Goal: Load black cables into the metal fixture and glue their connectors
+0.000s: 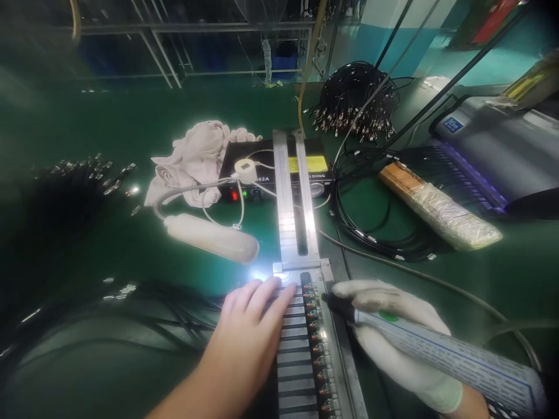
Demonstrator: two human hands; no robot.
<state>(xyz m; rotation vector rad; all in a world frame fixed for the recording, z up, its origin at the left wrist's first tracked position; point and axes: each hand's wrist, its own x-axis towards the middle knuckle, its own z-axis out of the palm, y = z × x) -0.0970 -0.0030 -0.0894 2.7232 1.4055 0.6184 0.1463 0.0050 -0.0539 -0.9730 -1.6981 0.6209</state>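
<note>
A long metal fixture (297, 355) with a row of slots runs away from me; cable ends with small connectors (321, 349) lie in it. My left hand (251, 326), bare, rests on the far left part of the fixture, fingers stretched out and fingertips touching it. My right hand (402, 343), in a white glove, is closed round a printed white tube (445, 349) with a black nozzle (338, 305). The nozzle points at the connectors near the fixture's far end; whether it touches them I cannot tell. Black cables (174, 320) come in from the left.
A white lamp (213, 237) on a bent neck glows beside the fixture. Behind stand a black control box (266, 189) and a crumpled cloth (192, 160). To the right lie coiled cables (371, 233), a plastic-wrapped block (449, 212) and a grey machine (493, 145) with violet light.
</note>
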